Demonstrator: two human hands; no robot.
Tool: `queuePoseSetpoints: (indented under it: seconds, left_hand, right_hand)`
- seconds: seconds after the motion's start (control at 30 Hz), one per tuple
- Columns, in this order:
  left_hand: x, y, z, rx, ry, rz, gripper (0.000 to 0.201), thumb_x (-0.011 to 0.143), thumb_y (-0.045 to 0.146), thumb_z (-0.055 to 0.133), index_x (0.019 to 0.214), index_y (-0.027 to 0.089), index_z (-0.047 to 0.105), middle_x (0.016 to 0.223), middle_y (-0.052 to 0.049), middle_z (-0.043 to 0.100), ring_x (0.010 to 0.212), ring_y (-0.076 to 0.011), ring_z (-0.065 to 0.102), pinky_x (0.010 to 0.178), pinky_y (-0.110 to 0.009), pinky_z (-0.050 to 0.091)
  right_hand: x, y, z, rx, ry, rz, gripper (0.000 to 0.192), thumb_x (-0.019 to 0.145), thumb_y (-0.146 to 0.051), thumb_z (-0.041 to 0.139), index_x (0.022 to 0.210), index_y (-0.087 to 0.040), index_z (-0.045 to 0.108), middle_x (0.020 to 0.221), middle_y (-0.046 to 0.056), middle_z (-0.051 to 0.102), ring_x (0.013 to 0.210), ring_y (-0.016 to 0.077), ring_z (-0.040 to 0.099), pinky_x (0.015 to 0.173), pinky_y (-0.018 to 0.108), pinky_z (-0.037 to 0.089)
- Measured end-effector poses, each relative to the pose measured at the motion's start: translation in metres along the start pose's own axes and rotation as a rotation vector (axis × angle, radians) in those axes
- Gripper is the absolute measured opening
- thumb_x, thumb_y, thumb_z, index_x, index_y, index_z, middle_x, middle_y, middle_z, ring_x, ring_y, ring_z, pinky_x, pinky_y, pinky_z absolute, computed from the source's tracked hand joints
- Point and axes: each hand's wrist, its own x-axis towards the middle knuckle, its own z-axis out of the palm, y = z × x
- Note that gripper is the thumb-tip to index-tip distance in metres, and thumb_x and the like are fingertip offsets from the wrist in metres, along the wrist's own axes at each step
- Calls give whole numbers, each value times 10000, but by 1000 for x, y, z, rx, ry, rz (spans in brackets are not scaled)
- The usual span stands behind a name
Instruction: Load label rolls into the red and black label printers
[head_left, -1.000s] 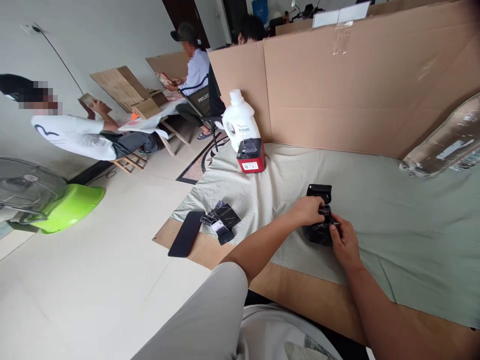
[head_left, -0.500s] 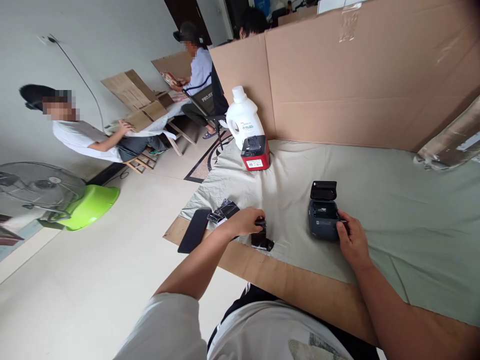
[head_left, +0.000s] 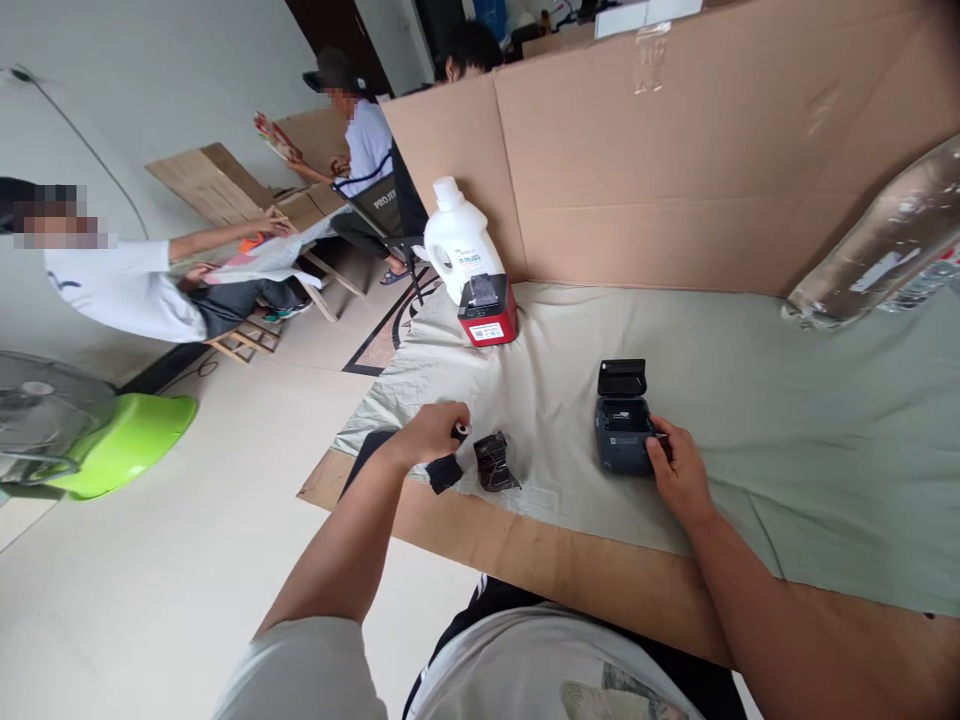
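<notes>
Fingers of the right hand touch a dark, open-lidded printer.

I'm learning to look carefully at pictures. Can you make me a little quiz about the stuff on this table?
1. True or false: the lid of the dark blue printer is flipped open.
2. Which hand rests on that printer? A) left hand B) right hand
3. Fill in: right behind the red printer stands a white ____.

Key:
1. True; its black lid stands up at the back.
2. B. The left hand is over by the crumpled black wrapper, closed on a small white-tipped roll.
3. Bottle.
</notes>
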Motion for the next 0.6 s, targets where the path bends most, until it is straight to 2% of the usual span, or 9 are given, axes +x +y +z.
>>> queuePoseSetpoints:
  seconds: [0.07, 0.13, 0.17, 0.23, 0.3, 0.33, 0.4, 0.47, 0.6]
  left_hand:
    - [-4, 10, -18, -177, 175, 22, 471, 636, 144, 582, 1100, 210, 626, 1027, -45, 636, 918, -234, 598, 866, -355, 449]
    - [-5, 27, -32, -420, 284, 153, 487, 659, 199, 643, 1145, 210, 618, 1061, -44, 621, 952, -220, 581, 874, -335, 446]
    - [-4, 39, -34, -571, 277, 246, 445, 672, 236, 676, 1114, 204, 631, 1038, -42, 622, 946, -211, 581, 869, -326, 447]
    - [5, 69, -29, -892, 147, 407, 357, 681, 312, 737, 1001, 184, 646, 929, -32, 626, 862, -187, 593, 795, -302, 460]
    - [23, 102, -10, -1157, -13, 463, 374, 666, 357, 779, 953, 178, 619, 846, -16, 622, 753, -156, 593, 704, -277, 458]
    - [35, 119, 2, -1233, -47, 452, 386, 663, 364, 790, 948, 178, 609, 848, -14, 626, 748, -149, 594, 701, -273, 459]
    - [60, 148, 28, -1238, -60, 414, 351, 693, 379, 770, 927, 172, 610, 857, -22, 641, 780, -154, 604, 735, -287, 471]
    - [83, 170, 49, -1027, 41, 340, 284, 719, 333, 755, 924, 181, 631, 900, -28, 656, 868, -171, 609, 823, -316, 478]
    - [105, 187, 68, -583, 210, 272, 208, 759, 282, 729, 946, 222, 658, 973, -26, 670, 1003, -206, 590, 957, -370, 453]
  right_hand:
    - [0, -2, 0, 12, 3, 0, 490, 945, -545, 408, 1255, -208, 581, 1066, 107, 623, 869, 219, 598, 848, 431, 525]
    - [0, -3, 1, 28, 3, 16, 492, 944, -547, 406, 1254, -206, 579, 1077, 112, 617, 868, 219, 601, 836, 429, 532]
    - [-1, -3, 1, 38, -1, 26, 494, 941, -549, 412, 1254, -205, 578, 1080, 115, 615, 869, 220, 603, 827, 427, 536]
    - [-1, -3, 1, 54, -6, 44, 500, 928, -553, 437, 1259, -203, 575, 1083, 119, 614, 876, 224, 606, 810, 424, 543]
    - [-1, -3, 1, 62, -11, 42, 499, 914, -547, 468, 1265, -207, 571, 1092, 119, 616, 900, 232, 608, 815, 428, 545]
    - [-1, -3, 1, 61, -12, 34, 494, 910, -540, 479, 1267, -210, 569, 1098, 118, 619, 914, 235, 609, 824, 430, 544]
    - [-1, -3, 0, 56, -14, 11, 470, 912, -512, 488, 1270, -216, 562, 1114, 116, 623, 941, 240, 608, 842, 435, 540]
    - [-1, -3, -1, 52, -21, -16, 438, 921, -462, 481, 1278, -217, 549, 1125, 113, 622, 945, 237, 608, 846, 435, 540]
    - [0, -2, -2, 45, -33, -43, 403, 913, -363, 477, 1287, -221, 528, 1140, 112, 617, 947, 235, 609, 827, 433, 550]
